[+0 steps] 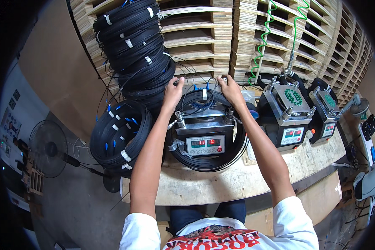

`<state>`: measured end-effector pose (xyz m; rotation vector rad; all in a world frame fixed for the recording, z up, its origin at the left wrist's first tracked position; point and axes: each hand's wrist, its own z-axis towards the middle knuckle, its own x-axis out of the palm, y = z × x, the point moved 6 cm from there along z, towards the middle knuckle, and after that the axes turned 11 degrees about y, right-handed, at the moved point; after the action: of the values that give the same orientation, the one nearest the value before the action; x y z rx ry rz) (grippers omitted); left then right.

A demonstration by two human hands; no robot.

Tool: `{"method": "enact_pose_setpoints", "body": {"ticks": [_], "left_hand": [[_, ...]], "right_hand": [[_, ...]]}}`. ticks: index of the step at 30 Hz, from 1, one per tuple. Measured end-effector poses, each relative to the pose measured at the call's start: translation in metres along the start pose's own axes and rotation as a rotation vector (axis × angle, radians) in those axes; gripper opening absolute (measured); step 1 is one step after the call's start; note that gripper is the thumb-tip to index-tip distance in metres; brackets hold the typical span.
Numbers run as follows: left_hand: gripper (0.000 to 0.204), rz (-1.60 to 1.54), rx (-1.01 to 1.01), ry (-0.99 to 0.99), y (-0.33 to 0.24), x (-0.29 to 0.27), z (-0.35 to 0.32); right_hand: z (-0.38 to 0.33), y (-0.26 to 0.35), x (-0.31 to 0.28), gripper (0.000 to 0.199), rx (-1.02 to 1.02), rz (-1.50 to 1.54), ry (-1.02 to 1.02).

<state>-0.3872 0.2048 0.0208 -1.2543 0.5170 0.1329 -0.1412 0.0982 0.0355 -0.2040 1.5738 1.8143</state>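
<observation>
A coil of black cable hangs round a polishing machine with a lit red display, straight in front of me. Blue connectors stand in a row at the far side of the machine's top, near a white tie. Beyond the coil's left side, my left hand is closed, thumb against fingers, on a small dark piece too small to name. My right hand pinches a thin black cable just right of the blue connectors. Both forearms reach over the coil's sides.
A tall stack of black cable coils stands at back left, another coil before it. Two more machines sit on the wooden table at right. Wooden pallets rise behind, with green spiral hoses. A fan stands left.
</observation>
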Motion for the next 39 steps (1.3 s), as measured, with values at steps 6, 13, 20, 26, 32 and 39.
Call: {"method": "enact_pose_setpoints", "body": {"ticks": [6, 13, 20, 26, 32, 39], "left_hand": [[0.069, 0.013, 0.016, 0.016, -0.003, 0.003, 0.001], [0.076, -0.018, -0.014, 0.043, -0.008, 0.002, -0.005], [0.085, -0.048, -0.044, -0.004, -0.003, 0.003, -0.004], [0.085, -0.031, -0.039, 0.023, 0.001, 0.002, 0.0], [0.08, -0.04, -0.055, 0.029, -0.006, 0.002, -0.006], [0.083, -0.017, -0.046, 0.028, -0.003, 0.0, -0.004]], "right_hand": [[0.004, -0.004, -0.003, 0.044, -0.104, 0.025, 0.002], [-0.002, 0.003, -0.007, 0.039, -0.109, 0.0, -0.046], [-0.003, -0.002, -0.006, 0.046, -0.001, 0.014, -0.016], [-0.002, -0.001, -0.004, 0.041, -0.04, 0.03, 0.0], [-0.003, -0.001, -0.005, 0.038, -0.035, 0.063, 0.004], [-0.008, 0.006, -0.006, 0.04, 0.015, 0.006, 0.006]]}}
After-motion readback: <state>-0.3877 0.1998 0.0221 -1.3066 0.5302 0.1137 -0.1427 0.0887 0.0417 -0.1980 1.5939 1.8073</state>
